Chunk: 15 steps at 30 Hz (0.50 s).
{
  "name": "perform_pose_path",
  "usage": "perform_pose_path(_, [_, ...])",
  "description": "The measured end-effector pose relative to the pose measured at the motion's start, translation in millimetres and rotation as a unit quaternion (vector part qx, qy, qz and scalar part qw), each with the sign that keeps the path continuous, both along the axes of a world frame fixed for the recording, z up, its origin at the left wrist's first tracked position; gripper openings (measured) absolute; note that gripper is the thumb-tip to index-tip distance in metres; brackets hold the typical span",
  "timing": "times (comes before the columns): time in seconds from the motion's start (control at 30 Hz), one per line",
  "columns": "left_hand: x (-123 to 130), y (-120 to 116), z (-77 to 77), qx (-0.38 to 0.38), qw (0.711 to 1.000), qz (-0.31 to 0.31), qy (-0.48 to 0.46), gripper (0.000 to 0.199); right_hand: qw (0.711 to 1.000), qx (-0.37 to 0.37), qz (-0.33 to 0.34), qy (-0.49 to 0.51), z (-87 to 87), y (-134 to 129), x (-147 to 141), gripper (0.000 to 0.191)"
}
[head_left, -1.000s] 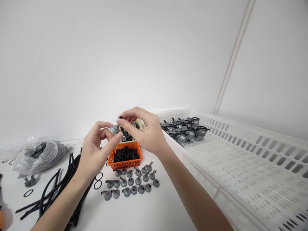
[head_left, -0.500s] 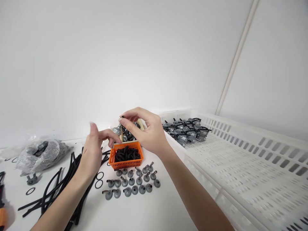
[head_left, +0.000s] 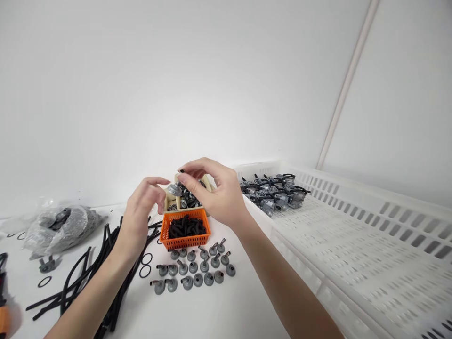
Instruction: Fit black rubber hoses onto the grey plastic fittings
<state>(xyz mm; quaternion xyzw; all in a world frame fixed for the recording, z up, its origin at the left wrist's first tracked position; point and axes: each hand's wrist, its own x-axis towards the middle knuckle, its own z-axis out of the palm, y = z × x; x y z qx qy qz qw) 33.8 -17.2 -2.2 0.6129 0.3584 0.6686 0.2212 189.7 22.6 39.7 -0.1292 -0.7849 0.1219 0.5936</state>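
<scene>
My right hand [head_left: 221, 190] pinches a small grey metal part [head_left: 174, 189] between thumb and fingertips, above the bins. A small black tip shows at its fingertips. To the left, my left hand [head_left: 143, 207] is raised with fingers apart and holds nothing; its fingertips are near the grey part without touching it. Below the hands stands an orange basket [head_left: 185, 241] full of short black pieces. Behind it is a cream bin [head_left: 171, 197] with metal and black parts. Several grey domed parts with stubs [head_left: 193, 267] stand in rows in front of the orange basket.
On the right, a large white perforated crate [head_left: 353, 235] holds several metal assemblies with black tubes [head_left: 268, 193]. At left lie long black tubes [head_left: 88, 268], black rings [head_left: 145, 271] and a bubble-wrap bag [head_left: 63, 230]. An orange-handled tool [head_left: 4, 320] is at the left edge.
My left hand has drawn back slightly from the grey part, its thumb and fingers changing position and uncovering more of the cream bin. My right hand has barely moved.
</scene>
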Motion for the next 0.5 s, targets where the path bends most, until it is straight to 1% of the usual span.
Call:
perform_pose_path(0.03, [0.5, -0.3, -0.1, 0.011, 1.000, 0.007, 0.004, 0.037, 1.000, -0.002, 0.001, -0.002, -0.2, -0.1, 0.0, 0.013])
perform_pose_path(0.13, [2.0, -2.9, 0.2, 0.022, 0.998, 0.051, 0.032, 0.026, 1.000, -0.008, 0.002, -0.010, -0.4, -0.3, 0.0, 0.015])
perform_pose_path(0.17, [2.0, -3.6, 0.4, 0.017, 0.998, 0.055, 0.035, 0.033, 1.000, -0.007, 0.001, -0.011, -0.4, -0.3, 0.0, 0.015])
perform_pose_path(0.23, [1.3, -3.9, 0.8, 0.000, 0.999, 0.033, 0.027, 0.063, 1.000, -0.001, -0.002, -0.010, -0.3, -0.2, 0.1, 0.014])
perform_pose_path(0.27, [0.8, -3.7, 0.9, -0.004, 1.000, 0.012, 0.016, 0.071, 1.000, 0.001, -0.003, -0.009, -0.2, -0.2, 0.2, 0.014])
perform_pose_path(0.3, [0.5, -3.4, 1.1, -0.003, 1.000, -0.006, 0.006, 0.070, 1.000, 0.003, -0.004, -0.008, -0.2, -0.2, 0.2, 0.013])
perform_pose_path(0.33, [0.5, -3.2, 1.2, -0.001, 1.000, -0.017, 0.003, 0.062, 1.000, 0.003, -0.004, -0.007, -0.2, -0.2, 0.2, 0.013])
perform_pose_path(0.4, [1.0, -3.4, 1.3, 0.007, 1.000, -0.004, 0.011, 0.041, 1.000, 0.002, -0.005, -0.008, -0.2, -0.4, 0.0, 0.013])
perform_pose_path(0.47, [1.7, -4.1, 1.3, 0.008, 0.999, 0.028, 0.034, 0.032, 1.000, 0.000, -0.004, -0.011, -0.3, -0.5, -0.3, 0.014])
perform_pose_path(0.5, [1.8, -4.2, 1.3, 0.004, 0.998, 0.034, 0.043, 0.031, 1.000, 0.000, -0.003, -0.011, -0.4, -0.6, -0.4, 0.015])
